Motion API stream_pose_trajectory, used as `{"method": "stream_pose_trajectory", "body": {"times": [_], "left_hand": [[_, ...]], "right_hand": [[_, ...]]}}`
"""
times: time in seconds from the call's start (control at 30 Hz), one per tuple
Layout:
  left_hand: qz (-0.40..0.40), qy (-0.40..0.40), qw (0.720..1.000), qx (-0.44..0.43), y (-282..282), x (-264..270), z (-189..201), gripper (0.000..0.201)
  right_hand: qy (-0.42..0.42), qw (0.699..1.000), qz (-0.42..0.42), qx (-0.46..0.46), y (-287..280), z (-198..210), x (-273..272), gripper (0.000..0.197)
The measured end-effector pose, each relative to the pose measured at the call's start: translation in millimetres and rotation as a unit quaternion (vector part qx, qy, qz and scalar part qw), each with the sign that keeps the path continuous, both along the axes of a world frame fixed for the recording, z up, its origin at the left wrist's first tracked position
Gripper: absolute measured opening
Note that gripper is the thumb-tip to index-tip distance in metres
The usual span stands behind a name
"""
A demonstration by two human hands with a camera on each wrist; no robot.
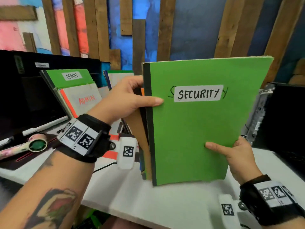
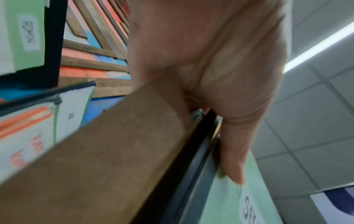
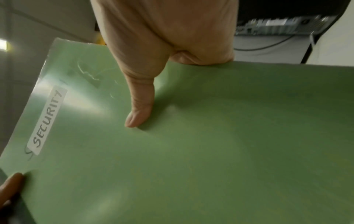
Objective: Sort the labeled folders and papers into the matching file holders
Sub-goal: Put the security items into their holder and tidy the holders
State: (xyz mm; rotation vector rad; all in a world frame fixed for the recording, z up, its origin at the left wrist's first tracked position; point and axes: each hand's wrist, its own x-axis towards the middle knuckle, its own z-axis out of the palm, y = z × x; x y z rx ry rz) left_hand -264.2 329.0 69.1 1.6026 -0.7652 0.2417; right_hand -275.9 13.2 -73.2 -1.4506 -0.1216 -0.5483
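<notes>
Green SECURITY folder [image 1: 198,129] upright mid-frame; my left hand [image 1: 122,100] pinches its spine w/ others, right hand [image 1: 237,156] pinches lower-right edge.

An office workspace: a white desk [image 1: 148,200] carries labelled folders [image 1: 74,90] marked ADMIN standing in a black file holder [image 1: 24,90], a computer tower [image 1: 283,116] with rear ports, and ceiling tiles [image 2: 316,113] with a strip light [image 2: 316,45] overhead.
</notes>
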Motion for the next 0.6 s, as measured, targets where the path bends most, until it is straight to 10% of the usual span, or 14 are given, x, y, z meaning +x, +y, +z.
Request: {"method": "stream_pose_trajectory", "body": {"times": [0.23, 0.47, 0.6], "left_hand": [[0.039, 0.072, 0.995, -0.055, -61.0, 42.6, -46.7, 0.025], [0.039, 0.175, 0.982, -0.059, -97.9, 48.9, -122.8, 0.017], [0.027, 0.187, 0.979, -0.079, -106.9, 51.2, -142.2, 0.043]], "right_hand": [[0.045, 0.997, -0.038, 0.056, -35.9, -25.4, -14.3, 0.083], [0.028, 0.991, -0.126, 0.036, -61.5, -30.1, -30.5, 0.053], [0.026, 0.979, -0.198, 0.031, -77.4, -31.1, -37.5, 0.045]]}}
